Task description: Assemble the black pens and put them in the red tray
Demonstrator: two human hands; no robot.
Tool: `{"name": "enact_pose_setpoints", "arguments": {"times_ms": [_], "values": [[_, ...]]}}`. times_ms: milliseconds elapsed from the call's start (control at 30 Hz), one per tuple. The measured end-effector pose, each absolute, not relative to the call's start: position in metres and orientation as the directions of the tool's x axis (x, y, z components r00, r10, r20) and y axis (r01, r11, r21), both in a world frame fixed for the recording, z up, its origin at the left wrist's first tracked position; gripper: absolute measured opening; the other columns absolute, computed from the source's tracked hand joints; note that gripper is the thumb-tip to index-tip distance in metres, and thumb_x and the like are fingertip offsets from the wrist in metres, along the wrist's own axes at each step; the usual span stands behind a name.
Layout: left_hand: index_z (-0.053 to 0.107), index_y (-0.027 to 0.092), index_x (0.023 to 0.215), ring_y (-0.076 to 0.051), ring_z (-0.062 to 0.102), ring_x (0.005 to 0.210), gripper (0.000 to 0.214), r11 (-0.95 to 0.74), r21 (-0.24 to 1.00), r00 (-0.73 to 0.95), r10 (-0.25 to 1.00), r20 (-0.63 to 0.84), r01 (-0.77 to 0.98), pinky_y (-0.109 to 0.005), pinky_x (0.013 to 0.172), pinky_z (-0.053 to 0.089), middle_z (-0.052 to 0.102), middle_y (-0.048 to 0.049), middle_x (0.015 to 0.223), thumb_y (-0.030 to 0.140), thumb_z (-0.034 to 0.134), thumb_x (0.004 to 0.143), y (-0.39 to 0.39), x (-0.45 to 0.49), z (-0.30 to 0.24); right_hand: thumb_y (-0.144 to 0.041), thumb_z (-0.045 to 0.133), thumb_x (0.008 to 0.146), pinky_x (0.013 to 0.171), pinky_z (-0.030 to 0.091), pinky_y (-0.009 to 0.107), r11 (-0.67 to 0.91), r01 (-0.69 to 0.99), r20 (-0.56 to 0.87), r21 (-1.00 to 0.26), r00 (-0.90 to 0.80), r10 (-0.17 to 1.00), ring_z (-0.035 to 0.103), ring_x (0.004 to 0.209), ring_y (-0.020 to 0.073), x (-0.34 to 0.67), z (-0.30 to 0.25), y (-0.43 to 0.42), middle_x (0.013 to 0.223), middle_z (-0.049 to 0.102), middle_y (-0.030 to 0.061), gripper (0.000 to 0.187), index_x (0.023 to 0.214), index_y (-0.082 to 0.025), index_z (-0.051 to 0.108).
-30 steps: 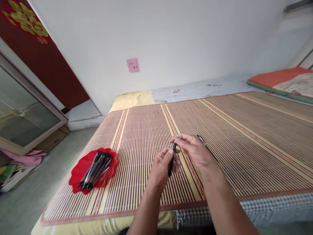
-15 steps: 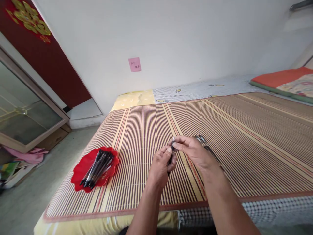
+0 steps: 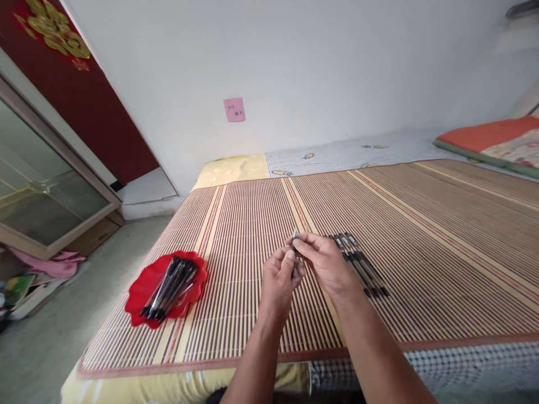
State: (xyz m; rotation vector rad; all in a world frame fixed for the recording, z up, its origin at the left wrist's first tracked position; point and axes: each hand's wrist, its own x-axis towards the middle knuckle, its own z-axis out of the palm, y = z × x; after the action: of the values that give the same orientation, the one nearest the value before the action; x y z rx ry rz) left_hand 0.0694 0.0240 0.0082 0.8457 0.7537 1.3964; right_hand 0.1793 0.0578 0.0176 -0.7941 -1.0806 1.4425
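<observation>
Both hands meet over the middle of the striped mat (image 3: 248,224). My left hand (image 3: 278,275) is closed around the lower part of a black pen (image 3: 294,242), whose silvery tip points up and away. With thumb and fingers, my right hand (image 3: 322,259) pinches the same pen near that tip. Most of the pen's barrel is hidden by the fingers. Just right of my right hand, several pens (image 3: 364,264) lie side by side in a slanted row on the mat. To the left, a red scalloped plate (image 3: 141,289) holds a pile of black and clear pens (image 3: 170,289).
The mat covers a bed with a yellow and checked sheet (image 3: 236,171). Folded orange and floral bedding (image 3: 488,137) lies at the far right. A pink note (image 3: 234,110) is stuck on the white wall (image 3: 315,67). A glass-panelled door (image 3: 42,185) stands at left.
My right hand and forearm have shifted slightly left, uncovering more of the pen row. Both hands still grip the pen near its tip. The view has drifted slightly.
</observation>
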Motion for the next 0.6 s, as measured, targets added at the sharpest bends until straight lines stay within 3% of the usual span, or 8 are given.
{"name": "enact_pose_setpoints", "arguments": {"times_ms": [300,600], "values": [[0.06,0.013,0.079,-0.001,0.026,0.041,0.036,0.057,0.833,0.215,0.974,0.075,-0.55,-0.019,0.042,0.013,0.058,0.0021,0.059,0.046,0.071,0.09,0.024,0.062,0.011,-0.038,0.08,0.079,0.052,0.044,0.023,-0.022,-0.402,0.094,-0.915,-0.266,0.959,0.055,0.06,0.0097,0.187,0.019,0.059,0.084,0.069,0.0022,0.022,0.086,-0.019,0.073],[0.061,0.013,0.084,-0.003,0.027,0.04,0.036,0.149,0.771,0.288,0.957,0.046,-0.619,-0.021,0.042,0.016,0.056,0.0036,0.055,0.046,0.073,0.087,0.023,0.064,0.013,-0.043,0.071,0.089,0.074,0.051,0.03,0.042,-0.286,0.148,-0.957,-0.36,0.921,0.066,0.083,0.0179,0.199,0.024,0.059,0.08,0.071,0.0041,0.027,0.1,-0.019,0.079]]}}
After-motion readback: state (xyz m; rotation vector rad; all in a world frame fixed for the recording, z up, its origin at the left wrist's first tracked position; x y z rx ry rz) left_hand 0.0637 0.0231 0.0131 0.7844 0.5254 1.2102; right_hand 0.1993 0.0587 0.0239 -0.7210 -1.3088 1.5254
